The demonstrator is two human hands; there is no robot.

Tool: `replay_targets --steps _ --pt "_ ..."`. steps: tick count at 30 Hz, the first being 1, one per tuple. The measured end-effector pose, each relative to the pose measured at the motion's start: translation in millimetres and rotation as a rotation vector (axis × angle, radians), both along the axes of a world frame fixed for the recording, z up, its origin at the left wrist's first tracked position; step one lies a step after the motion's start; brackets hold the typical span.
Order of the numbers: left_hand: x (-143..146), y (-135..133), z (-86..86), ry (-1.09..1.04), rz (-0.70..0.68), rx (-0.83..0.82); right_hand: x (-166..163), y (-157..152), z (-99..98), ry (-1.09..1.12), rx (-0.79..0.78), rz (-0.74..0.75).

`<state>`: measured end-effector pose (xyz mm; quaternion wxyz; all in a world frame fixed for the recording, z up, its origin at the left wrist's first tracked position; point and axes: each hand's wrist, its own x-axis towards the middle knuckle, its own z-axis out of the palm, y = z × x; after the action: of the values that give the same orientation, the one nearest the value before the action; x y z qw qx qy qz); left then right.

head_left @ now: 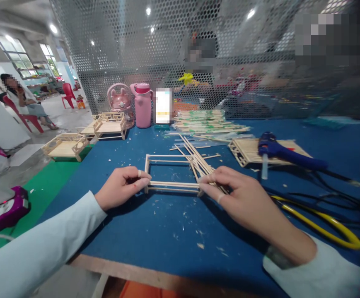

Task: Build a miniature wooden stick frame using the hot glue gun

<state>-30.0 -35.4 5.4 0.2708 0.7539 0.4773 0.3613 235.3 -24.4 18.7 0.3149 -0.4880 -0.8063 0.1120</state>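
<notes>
A small rectangular frame of thin wooden sticks (173, 185) stands on the blue tabletop in front of me. My left hand (122, 186) pinches its near left corner between thumb and fingers. At the near right corner, my right hand (234, 192) pinches the frame too. Loose wooden sticks (195, 155) lie slanting just behind the frame's right side, partly hidden by my right hand. To the right, a blue glue gun (287, 154) rests on a flat wooden stick piece (245, 151).
Finished-looking miniature wooden benches (66, 147) stand at the back left. A pink bottle (143, 105), a lit phone (163, 105) and bundled sticks (204, 120) line the back. Yellow-handled pliers or cutters (325, 223) and black cables lie right. A purple power socket (7, 209) sits left. A person (27, 99) sits beyond.
</notes>
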Motion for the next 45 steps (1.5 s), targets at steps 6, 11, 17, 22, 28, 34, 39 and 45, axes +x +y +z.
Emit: replay_targets --steps 6,11,17,22,28,34,39,45 --pt "3.0 -1.2 0.2 0.046 0.014 -0.031 6.8 1.9 5.6 0.123 -0.122 -0.001" --pt "2.2 -1.4 -2.2 0.034 0.022 -0.058 20.2 1.8 11.6 0.232 -0.126 -0.155" --pt "1.6 -2.3 -2.4 -0.005 0.031 -0.101 16.2 -5.7 10.2 0.080 -0.129 -0.066" --pt "4.8 -3.7 -0.5 -0.067 0.030 -0.148 11.9 -4.6 5.6 0.047 -0.090 -0.030" --pt "4.7 -3.5 -2.5 -0.204 0.063 -0.219 12.3 -2.3 3.2 0.022 -0.054 -0.027" --pt "2.4 -3.4 -3.9 -0.220 0.067 -0.151 12.4 1.4 2.1 0.017 -0.080 -0.061" --pt "2.4 -2.1 -5.2 -0.270 0.104 -0.125 12.0 1.6 0.4 0.018 -0.105 -0.098" --pt "1.8 -2.4 -3.6 -0.245 0.060 -0.125 10.7 0.1 1.7 0.029 -0.139 -0.107"
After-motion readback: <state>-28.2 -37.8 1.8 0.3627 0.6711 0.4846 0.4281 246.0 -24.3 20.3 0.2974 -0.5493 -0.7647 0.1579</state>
